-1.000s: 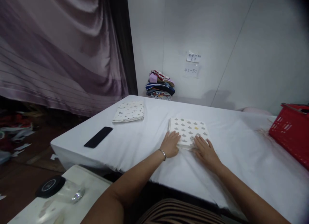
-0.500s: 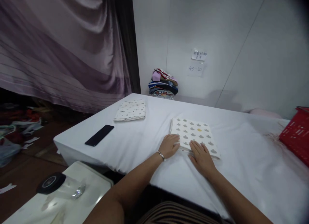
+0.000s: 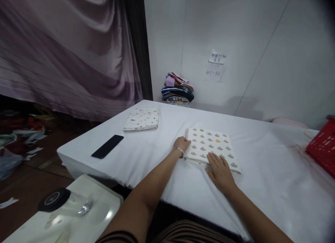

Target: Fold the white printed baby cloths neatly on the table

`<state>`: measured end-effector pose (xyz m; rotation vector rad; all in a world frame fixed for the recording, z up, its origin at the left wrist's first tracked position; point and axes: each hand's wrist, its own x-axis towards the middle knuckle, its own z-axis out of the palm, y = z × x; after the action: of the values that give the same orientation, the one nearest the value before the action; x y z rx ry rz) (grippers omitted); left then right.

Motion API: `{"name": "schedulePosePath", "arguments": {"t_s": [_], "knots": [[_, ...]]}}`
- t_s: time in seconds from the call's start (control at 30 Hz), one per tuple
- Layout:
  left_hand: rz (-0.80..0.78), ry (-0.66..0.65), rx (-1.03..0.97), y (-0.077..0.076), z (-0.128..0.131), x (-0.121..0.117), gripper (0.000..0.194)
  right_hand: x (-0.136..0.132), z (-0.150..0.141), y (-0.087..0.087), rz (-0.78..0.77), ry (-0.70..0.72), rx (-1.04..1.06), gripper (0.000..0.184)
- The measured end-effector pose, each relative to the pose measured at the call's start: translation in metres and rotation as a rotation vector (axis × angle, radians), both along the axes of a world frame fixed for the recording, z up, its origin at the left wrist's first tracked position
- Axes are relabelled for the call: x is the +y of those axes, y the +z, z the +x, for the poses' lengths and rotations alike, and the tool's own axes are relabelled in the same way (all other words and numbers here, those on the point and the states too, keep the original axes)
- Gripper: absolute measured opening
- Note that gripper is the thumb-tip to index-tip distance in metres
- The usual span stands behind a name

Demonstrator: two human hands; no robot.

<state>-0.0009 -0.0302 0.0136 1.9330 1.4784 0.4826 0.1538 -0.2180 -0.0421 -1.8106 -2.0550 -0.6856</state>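
A folded white cloth [image 3: 209, 142] with grey duck-like prints and one yellow print lies flat on the white-covered table [image 3: 157, 156]. At its left edge, my left hand [image 3: 182, 144] is closed with the fingers curled against the folded layers; the fingertips are partly hidden. Fingers stretched out, my right hand [image 3: 220, 171] rests on the cloth's near edge, with the thumb apart. Farther back on the left is a second folded white cloth [image 3: 141, 118] with small dark prints, touched by neither hand.
A black phone [image 3: 108, 146] lies near the table's left edge. Below left, a jar with a black lid [image 3: 54, 200] lies on a white surface [image 3: 86, 194]. A red basket [image 3: 323, 149] stands at the right. Several folded fabrics [image 3: 178, 91] are stacked by the wall.
My left hand has moved from the near left corner of the duck-print cloth up along its left edge, and its fingers have curled in. My right hand stays almost still.
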Motion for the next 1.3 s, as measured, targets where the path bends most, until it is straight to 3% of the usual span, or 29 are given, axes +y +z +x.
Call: {"name": "schedulePosePath", "arguments": {"t_s": [0.27,0.53,0.73,0.9,1.13,1.3], "knots": [[0.023,0.005,0.047,-0.001,0.009,0.003,0.017,0.0,-0.001,0.0,0.012,0.004,0.016,0.055],[0.195,-0.017,0.011,-0.001,0.01,-0.007,0.004,0.001,-0.001,-0.001,0.021,0.003,0.023,0.056],[0.14,-0.041,-0.004,-0.007,0.007,-0.002,0.015,0.001,0.001,-0.002,0.0,-0.003,0.027,0.057],[0.138,-0.085,0.041,-0.003,0.006,0.001,0.032,0.001,0.001,-0.002,-0.004,-0.003,0.031,0.058],[0.187,-0.091,0.105,0.002,0.01,0.0,0.024,0.001,0.001,-0.002,0.003,0.0,0.039,0.057],[0.209,-0.119,0.162,0.008,0.012,-0.003,0.029,0.0,0.0,-0.001,-0.011,-0.014,0.035,0.056]]}}
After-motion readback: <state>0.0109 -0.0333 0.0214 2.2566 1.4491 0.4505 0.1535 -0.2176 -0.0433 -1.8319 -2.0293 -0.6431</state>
